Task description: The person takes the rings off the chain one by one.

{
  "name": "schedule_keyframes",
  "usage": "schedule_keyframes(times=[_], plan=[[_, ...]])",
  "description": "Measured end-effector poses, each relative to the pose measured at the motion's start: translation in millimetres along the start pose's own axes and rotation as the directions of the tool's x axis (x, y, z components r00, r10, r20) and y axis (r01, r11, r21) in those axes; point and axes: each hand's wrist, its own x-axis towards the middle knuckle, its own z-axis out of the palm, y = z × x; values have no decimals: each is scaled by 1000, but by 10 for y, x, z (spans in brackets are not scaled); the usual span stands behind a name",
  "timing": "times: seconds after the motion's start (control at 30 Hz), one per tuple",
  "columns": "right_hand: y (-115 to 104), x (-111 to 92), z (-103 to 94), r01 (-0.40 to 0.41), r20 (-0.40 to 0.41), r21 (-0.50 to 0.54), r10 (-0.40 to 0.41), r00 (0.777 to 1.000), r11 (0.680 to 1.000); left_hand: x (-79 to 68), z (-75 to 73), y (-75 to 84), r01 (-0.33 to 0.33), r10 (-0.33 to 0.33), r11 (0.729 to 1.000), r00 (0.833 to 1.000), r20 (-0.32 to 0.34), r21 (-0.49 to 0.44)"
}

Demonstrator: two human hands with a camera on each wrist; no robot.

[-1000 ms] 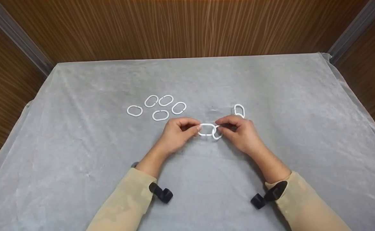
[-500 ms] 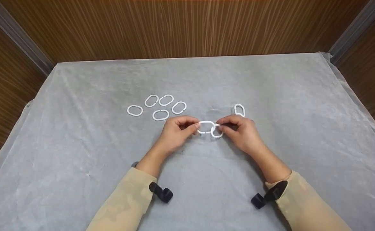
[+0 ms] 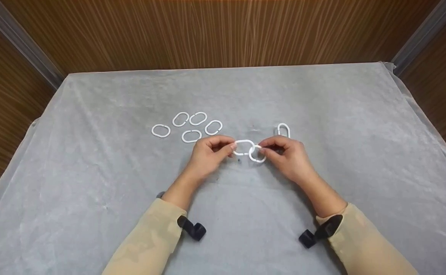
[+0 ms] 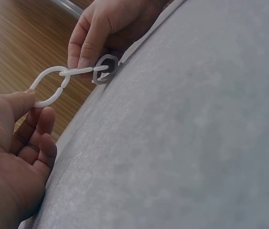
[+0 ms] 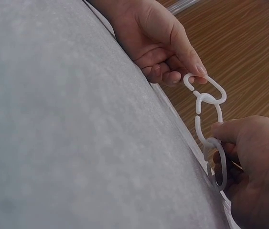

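Note:
My left hand (image 3: 207, 157) pinches a white oval plastic chain link (image 3: 244, 141) at its left end, between thumb and forefinger. This link passes through a second white link (image 3: 257, 161), which my right hand (image 3: 290, 157) pinches on its right side. Each of these two links has a small gap in its rim, seen in the right wrist view. A third link (image 5: 223, 164) hangs from the second one, below my right thumb. In the head view, another white link (image 3: 289, 131) shows just beyond the right hand, its near end hidden by the fingers.
Several loose white links (image 3: 153, 131) lie in a cluster beyond and left of my left hand. A grey cloth (image 3: 223, 229) covers the table. Wood-grain panels (image 3: 223, 34) stand behind it and at both sides.
Both hands keep their pinch. The left hand and the two joined links have shifted slightly away from me and to the left; the right hand has barely moved.

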Motion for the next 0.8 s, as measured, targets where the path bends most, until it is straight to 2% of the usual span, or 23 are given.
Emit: schedule_keyframes(times=[0.3,0.8], plan=[[-20,-8,4,-17,3,35,17,1000,999,6,7,11,35,-36,999,998,-58,-24],[-29,-14,12,-23,48,77,19,999,997,23,-5,9,-5,1,999,996,-95,-47]])
